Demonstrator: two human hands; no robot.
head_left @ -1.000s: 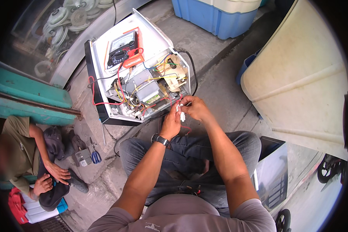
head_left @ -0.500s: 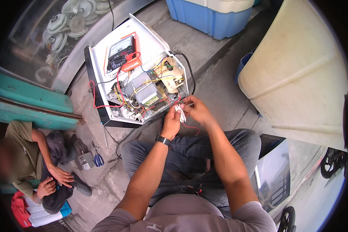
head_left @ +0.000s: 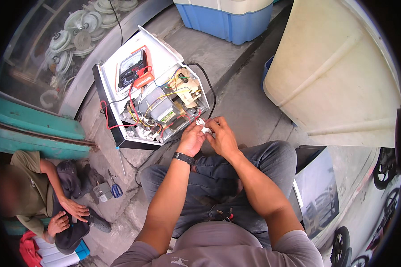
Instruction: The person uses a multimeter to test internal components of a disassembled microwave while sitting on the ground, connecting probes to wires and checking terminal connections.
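My left hand (head_left: 193, 140) and my right hand (head_left: 223, 139) meet at the near right corner of an opened microwave oven (head_left: 173, 55). Both have their fingers closed on a small white piece (head_left: 204, 126) whose exact kind I cannot make out. A thin red wire runs from the oven's innards toward it. Inside the casing sit a grey metal transformer (head_left: 157, 107), a cream plastic part (head_left: 186, 91) and yellow, red and blue wires. An analog multimeter (head_left: 132, 66) lies on an orange and white box (head_left: 143, 81) atop the oven, its red lead looping over the side.
On my left, a seated person (head_left: 35, 187) rests both hands on their legs. Blue-handled scissors (head_left: 116, 189) lie on the concrete beside a small grey box (head_left: 102, 191). A blue bin (head_left: 227, 22), a large cream tub (head_left: 329, 66) and a dark vented cover (head_left: 318, 191) stand around me.
The white piece has turned and shows less between my fingers. My right hand's fingers have curled in closer to my left. The whole scene has shifted slightly left in the view.
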